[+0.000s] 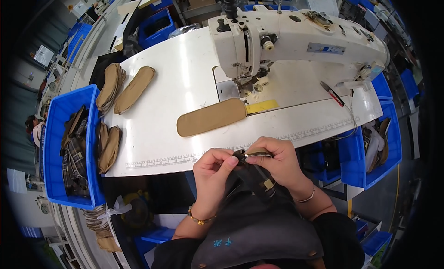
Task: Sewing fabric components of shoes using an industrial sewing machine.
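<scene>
Both hands are over my lap at the table's front edge, holding a dark piece with a tan patch and a metal zipper. My left hand pinches its dark upper end between thumb and fingers, beside the zipper's end. My right hand grips the zipper tape, thumb and fingers closed on it. Above them on the white table lies a rounded tan fabric panel, next to a white sewing machine with a yellow strip beside its plate.
Stacked tan panels lie at the table's left, beside a blue bin of plaid pieces. Red-handled snips lie at the right. Another blue bin holds fabric pieces at the right. A co-worker is partly visible at the far left.
</scene>
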Motion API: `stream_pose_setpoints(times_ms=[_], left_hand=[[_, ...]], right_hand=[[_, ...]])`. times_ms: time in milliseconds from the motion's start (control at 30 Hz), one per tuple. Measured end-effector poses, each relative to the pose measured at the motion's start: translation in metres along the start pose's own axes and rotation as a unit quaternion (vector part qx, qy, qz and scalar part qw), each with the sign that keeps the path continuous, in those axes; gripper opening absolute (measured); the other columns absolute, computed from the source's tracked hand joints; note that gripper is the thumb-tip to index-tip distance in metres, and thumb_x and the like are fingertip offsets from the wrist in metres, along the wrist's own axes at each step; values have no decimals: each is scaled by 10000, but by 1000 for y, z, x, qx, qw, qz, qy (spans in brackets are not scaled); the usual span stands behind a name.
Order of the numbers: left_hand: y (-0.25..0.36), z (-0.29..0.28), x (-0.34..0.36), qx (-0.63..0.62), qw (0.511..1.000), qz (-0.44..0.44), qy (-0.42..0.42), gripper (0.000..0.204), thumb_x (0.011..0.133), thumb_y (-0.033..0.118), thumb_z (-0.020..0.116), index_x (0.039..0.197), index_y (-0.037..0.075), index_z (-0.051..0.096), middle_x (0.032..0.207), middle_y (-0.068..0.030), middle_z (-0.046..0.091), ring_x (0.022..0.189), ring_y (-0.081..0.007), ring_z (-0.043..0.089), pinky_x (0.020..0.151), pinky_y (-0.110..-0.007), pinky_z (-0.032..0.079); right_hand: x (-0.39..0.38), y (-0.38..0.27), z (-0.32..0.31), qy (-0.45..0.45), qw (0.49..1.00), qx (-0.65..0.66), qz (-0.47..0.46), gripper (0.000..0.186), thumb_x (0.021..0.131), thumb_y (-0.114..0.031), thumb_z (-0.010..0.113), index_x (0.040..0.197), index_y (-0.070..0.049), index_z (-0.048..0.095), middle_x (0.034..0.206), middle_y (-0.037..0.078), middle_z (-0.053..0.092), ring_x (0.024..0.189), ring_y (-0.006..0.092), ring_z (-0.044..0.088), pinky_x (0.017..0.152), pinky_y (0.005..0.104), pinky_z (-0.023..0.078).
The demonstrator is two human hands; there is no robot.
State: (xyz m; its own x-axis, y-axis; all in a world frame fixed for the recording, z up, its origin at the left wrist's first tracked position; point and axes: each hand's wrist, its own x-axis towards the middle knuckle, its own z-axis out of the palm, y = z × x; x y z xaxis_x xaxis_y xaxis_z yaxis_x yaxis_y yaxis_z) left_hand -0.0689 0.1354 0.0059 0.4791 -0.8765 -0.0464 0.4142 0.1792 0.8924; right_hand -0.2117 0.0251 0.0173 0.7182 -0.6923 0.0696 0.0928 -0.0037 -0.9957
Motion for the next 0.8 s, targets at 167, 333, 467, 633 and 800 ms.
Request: stream_pose_setpoints(times_ms=[167,333,467,633,800], left_hand=[[-7,-1,-1,104,990,94,11,70,896,6,680,907,-17,615,928,-91,661,787,-122,639,756,-257,537],[-9,-11,2,-42,999,-17,-26,106,922,76,673,884,17,593,912,-73,664,766,-113,632,757,-252,539],[-12,-8,3,-193,974,-103,-55,161,952,158,651,865,54,565,866,-53,668,724,-91,612,710,-228,526],[-6,1,5,-197,974,-104,-46,170,957,177,648,871,62,557,858,-49,669,680,-67,581,634,-194,479],[-14,-9,4,-182,972,-119,-89,200,975,221,622,882,65,536,831,-44,660,699,-87,601,635,-210,485]], right_hand=[[3,-2,-2,-2,999,6,52,105,866,-50,716,942,22,713,784,17,700,703,27,572,638,204,464],[-1,10,-4,-26,980,158,120,101,879,-55,708,944,22,706,804,16,696,716,33,586,647,197,477],[-5,27,3,-15,925,346,157,127,897,-116,713,923,3,676,839,22,690,729,55,609,666,205,503],[1,43,1,-72,900,411,130,171,895,-171,727,927,-17,660,860,19,688,726,62,614,668,207,508],[4,51,-6,-142,880,440,111,172,884,-163,739,933,-19,658,860,14,691,724,64,615,672,207,510]])
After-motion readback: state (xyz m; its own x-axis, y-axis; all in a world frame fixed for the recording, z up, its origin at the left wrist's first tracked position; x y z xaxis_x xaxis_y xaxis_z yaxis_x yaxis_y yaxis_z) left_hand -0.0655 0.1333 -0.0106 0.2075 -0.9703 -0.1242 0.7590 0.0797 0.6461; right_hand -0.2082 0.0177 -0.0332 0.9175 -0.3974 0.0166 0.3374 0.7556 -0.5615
